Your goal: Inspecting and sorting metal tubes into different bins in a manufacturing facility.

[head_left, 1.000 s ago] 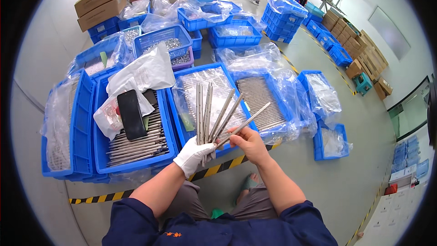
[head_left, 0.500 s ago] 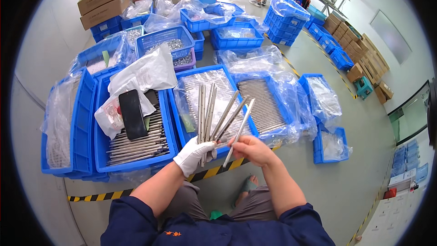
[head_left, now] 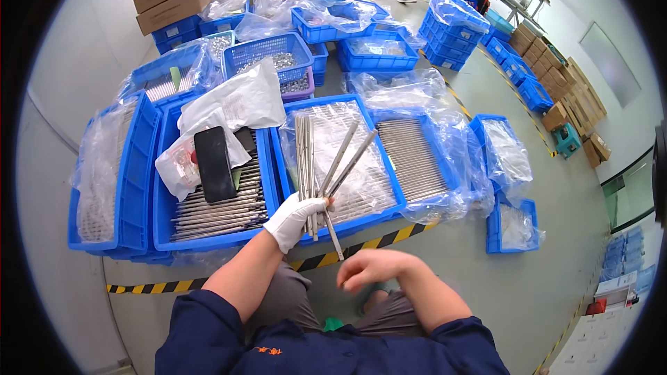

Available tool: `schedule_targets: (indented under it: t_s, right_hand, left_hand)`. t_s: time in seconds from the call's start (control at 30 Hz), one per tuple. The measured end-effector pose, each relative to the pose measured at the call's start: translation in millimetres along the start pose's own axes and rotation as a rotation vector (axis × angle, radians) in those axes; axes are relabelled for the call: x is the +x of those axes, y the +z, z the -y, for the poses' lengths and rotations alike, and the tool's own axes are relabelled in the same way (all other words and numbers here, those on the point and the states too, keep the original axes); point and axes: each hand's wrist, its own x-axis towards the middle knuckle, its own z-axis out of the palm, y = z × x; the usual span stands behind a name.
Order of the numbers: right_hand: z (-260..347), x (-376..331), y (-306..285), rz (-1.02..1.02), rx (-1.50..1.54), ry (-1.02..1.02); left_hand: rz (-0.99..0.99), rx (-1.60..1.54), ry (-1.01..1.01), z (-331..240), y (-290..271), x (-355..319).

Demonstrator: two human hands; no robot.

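Head view: observed a bunch of metal rods (head_left: 304,160) clenched toward its near end in the white-gloved left hand (head_left: 290,223), held up over the near edge of a middle blue crate (head_left: 368,218). Noted most of the bunch packed close and running away to the far side, with two rods (head_left: 356,156) fanned out to the far right. Recorded one lower rod (head_left: 333,236) jutting from beneath the gloved fist, long axis slanting toward the near right, free end pointing at the bare right hand (head_left: 377,267). Judged as the governing relation: that free end, just beside the right fingers and nearer to them than to the left fist, no contact evident. Found the right hand to the near right of the bunch, palm down, fingers bent, nothing seen in its grip; cannot tell how far apart thumb and fingers stand. Logged around the hands: to the left, a blue crate of loose rods (head_left: 222,221) with a black phone (head_left: 214,165) and white bag (head_left: 240,101) on top; to the right, a row of rods (head_left: 413,156) beside clear plastic (head_left: 469,173); below, striped floor tape (head_left: 389,239).
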Motion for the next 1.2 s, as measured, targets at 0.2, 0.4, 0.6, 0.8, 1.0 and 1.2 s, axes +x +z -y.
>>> schedule_targets:
  t_s: [0.2, 0.4, 0.6, 0.8, 1.0, 1.2]
  right_hand:
    - [-1.9, -38.2, -48.5, -0.863, 0.564, -0.427]
    - [-6.4, -52.5, -59.9, -0.751, 0.813, -0.844]
    - [-7.4, -53.6, -63.0, -0.982, 0.756, -0.732]
    - [-10.4, -56.3, -65.3, -0.923, 0.709, -0.711]
    - [-7.8, -56.7, -62.4, -0.926, 0.660, -0.643]
    - [-8.2, -50.8, -60.4, -0.967, 0.640, -0.642]
  left_hand:
    - [0.127, 0.297, 0.042, 18.5, -6.2, 2.2]
    - [0.154, 0.272, -0.085, 14.8, 15.9, -7.6]
    - [0.128, 0.330, -0.082, 10.9, 10.6, -6.4]
    - [0.135, 0.384, -0.093, 8.4, 13.8, -6.5]
    - [0.146, 0.401, -0.109, 12.0, 8.9, -5.9]
    - [0.134, 0.332, -0.090, 10.5, 10.2, -5.3]
